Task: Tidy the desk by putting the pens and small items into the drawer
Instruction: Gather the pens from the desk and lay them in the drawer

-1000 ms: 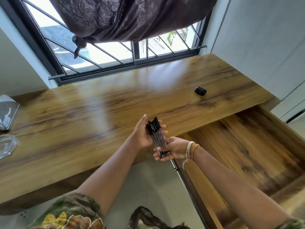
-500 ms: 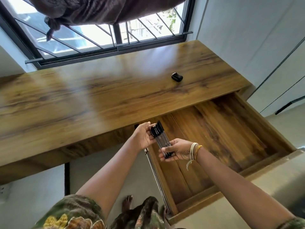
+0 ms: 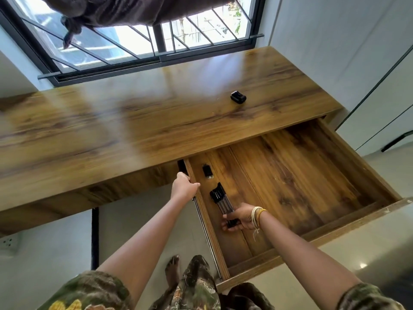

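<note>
The right hand (image 3: 242,217) is gripping a bundle of pens (image 3: 221,201) by its near end, fingers closed around it, and holding it low inside the open drawer (image 3: 290,175), near the left wall. The pens are pointing away toward the table (image 3: 134,121), caps at the far end; whether they are touching the drawer floor I cannot tell. Carrying them as one bunch is probably sparing several trips.

The left hand (image 3: 184,185) is resting on the drawer's left wall with the fingers curled over its top edge, seemingly steadying the drawer while the other hand is working inside.

The drawer is pulled well out. Apart from the pens, it is holding one small dark item (image 3: 207,171) near the far left corner; the rest of its floor is bare wood. A small black object (image 3: 238,96) is sitting on the table, well apart from the drawer, so the tidying is looking unfinished.
</note>
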